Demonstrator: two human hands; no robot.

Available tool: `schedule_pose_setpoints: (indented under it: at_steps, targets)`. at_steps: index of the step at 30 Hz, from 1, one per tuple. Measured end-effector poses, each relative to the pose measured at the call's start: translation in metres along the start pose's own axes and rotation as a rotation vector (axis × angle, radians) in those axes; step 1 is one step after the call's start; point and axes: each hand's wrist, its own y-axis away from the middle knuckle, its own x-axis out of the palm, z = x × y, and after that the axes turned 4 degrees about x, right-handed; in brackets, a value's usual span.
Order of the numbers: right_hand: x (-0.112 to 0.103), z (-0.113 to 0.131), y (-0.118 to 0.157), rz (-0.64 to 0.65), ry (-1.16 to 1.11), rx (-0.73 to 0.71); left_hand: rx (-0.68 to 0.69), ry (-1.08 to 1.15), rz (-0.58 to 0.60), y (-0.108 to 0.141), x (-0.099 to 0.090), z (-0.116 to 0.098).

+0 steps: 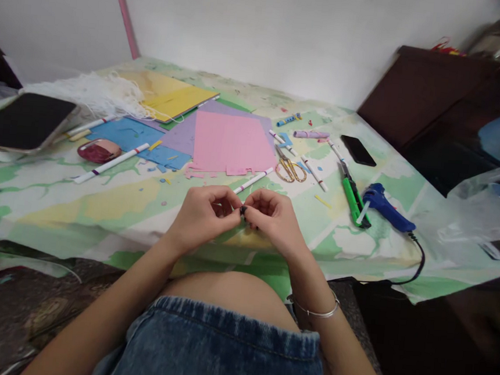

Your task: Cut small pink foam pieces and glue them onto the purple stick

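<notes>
At the table's front edge, my left hand (pixel 204 214) and my right hand (pixel 274 217) meet with thumbs and fingers pinched together. A tiny dark spot (pixel 243 209) shows where the fingertips touch; whether it is a small object or a painted nail is unclear. Anything else between the fingers is hidden. Just behind them lies a white marker (pixel 254 181). Beyond it a pink sheet of paper (pixel 234 142) with a ragged near edge rests on a purple sheet (pixel 179 133). Gold-handled scissors (pixel 290 166) lie to the right of the pink sheet.
On the right are a green utility knife (pixel 353 199), a blue glue gun (pixel 388 208) with its cord, and a phone (pixel 358 150). White yarn (pixel 94 95), a yellow pad (pixel 181 101), blue paper (pixel 125 136) and a tablet-like device (pixel 23 121) occupy the left. Paper scraps are scattered around.
</notes>
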Motion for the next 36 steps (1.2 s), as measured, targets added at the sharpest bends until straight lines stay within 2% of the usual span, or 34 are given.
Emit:
schedule_pose_setpoints:
  at_steps: [14,21,36]
  targets:
    - [-0.0004,-0.0026,-0.0009,0.004,-0.005,0.003,-0.037,0.062,0.003,0.0009,-0.0013,0.0019]
    - [-0.0001,-0.0001,-0.0006,-0.007,-0.021,0.009,-0.003,0.192,-0.021,-0.0005,-0.0007,0.0008]
    - [0.0007,0.0009,-0.0009,-0.028,-0.048,0.030,-0.010,0.215,-0.031,0.0001,-0.0014,0.0003]
